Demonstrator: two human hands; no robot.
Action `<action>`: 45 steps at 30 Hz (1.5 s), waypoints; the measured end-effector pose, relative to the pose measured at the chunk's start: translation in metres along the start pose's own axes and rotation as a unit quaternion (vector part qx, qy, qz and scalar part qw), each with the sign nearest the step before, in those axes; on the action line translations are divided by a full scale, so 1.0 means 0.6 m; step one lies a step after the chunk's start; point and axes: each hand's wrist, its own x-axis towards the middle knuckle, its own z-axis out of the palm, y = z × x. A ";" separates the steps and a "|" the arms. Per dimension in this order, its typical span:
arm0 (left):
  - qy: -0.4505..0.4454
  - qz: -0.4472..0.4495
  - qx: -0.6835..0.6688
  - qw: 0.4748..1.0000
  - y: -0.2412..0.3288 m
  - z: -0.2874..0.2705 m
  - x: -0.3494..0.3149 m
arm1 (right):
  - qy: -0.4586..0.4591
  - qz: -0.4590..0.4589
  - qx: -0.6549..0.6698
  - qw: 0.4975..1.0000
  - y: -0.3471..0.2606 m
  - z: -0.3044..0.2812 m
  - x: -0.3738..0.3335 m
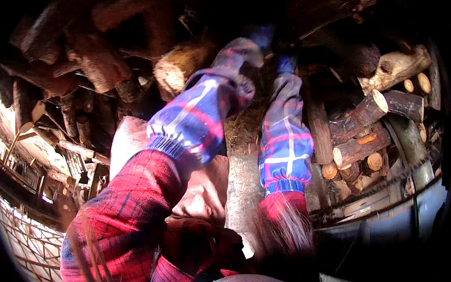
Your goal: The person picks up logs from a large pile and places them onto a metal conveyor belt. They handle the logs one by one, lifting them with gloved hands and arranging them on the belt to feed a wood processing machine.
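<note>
Rough-barked, cylindrical logs (pixel 365 144) lie piled nr plaid-sleeved hands (pixel 287 64).

A red shirt (pixel 129 197) with dark checks shows at lower left. The left sleeve cover (pixel 186 117) and right sleeve cover (pixel 287 143), mid-frame, are puffy and blue — pink and white stripes, plus stretchy, crinkly bands (pixel 289 186).

Brown, littered ground (pixel 239 134) — cut logs (pixel 363 146) heaped along both sides.
</note>
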 end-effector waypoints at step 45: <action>-0.093 0.436 -0.066 0.893 0.717 -0.089 -0.907 | -0.152 -0.552 0.053 0.818 -0.540 -0.423 -1.054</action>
